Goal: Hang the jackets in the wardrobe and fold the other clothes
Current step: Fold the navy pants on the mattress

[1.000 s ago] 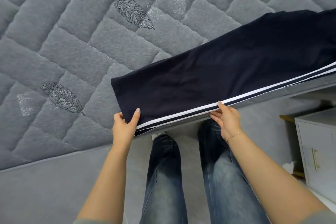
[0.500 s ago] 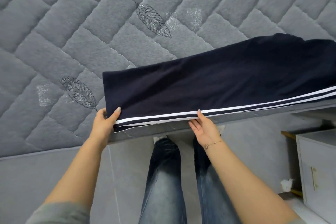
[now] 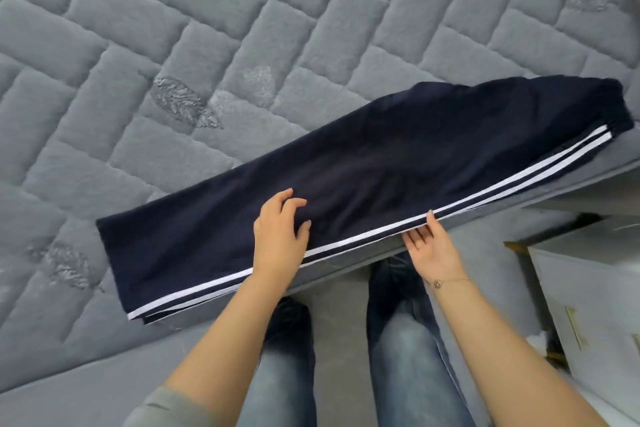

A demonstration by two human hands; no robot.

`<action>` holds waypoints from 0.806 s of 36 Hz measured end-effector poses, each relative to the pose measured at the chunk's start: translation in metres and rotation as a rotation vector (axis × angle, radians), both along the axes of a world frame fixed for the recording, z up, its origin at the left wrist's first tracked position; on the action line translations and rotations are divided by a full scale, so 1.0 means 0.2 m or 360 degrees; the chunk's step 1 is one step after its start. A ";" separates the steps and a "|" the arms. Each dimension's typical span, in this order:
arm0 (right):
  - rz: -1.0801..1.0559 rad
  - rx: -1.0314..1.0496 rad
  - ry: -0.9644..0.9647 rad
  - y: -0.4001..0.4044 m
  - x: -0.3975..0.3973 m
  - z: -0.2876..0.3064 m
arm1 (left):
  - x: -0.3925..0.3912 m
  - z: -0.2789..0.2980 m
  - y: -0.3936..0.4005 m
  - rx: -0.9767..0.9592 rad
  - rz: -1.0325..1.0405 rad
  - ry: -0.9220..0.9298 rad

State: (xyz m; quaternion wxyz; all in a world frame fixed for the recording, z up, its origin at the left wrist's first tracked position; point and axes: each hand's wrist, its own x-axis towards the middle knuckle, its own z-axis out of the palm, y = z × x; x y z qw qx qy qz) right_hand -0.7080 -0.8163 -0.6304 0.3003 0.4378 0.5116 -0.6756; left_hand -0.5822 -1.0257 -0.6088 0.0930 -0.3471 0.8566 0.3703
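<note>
Navy track trousers with white side stripes lie flat along the near edge of the grey quilted bed, long axis running lower-left to upper-right. The left hand rests loosely curled on their middle; the right hand, fingers straight, touches the striped edge just beside it, nearer the waistband.

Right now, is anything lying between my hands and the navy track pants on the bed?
Nothing visible does. The left hand already rests on the navy track pants, and the right hand touches their striped edge at the side of the bed.
</note>
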 end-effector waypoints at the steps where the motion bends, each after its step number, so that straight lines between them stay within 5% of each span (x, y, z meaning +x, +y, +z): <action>1: -0.0038 -0.0011 -0.0003 0.03 -0.05 -0.01 | -0.06 -0.01 0.05 0.0018 -0.0095 0.0013; 8: -0.0325 -0.0101 0.0039 0.44 -0.65 -0.02 | -0.70 -0.12 0.53 0.0032 -0.0645 0.0025; 15: -0.0316 0.0241 -0.0003 0.84 -1.23 -0.07 | -1.35 -0.21 1.04 -0.0027 -0.0970 -0.0039; 21: 0.0084 0.0677 0.0426 0.91 -1.38 -0.01 | -1.67 -0.26 1.24 -0.0110 -0.0879 0.0023; 25: 0.0345 0.1089 0.0390 0.99 -1.33 -0.09 | -1.69 -0.34 1.22 -0.0247 -0.1229 -0.0320; 29: 0.0353 0.1028 0.0319 1.01 -1.36 -0.11 | -1.69 -0.37 1.17 -0.0268 -0.1417 -0.0420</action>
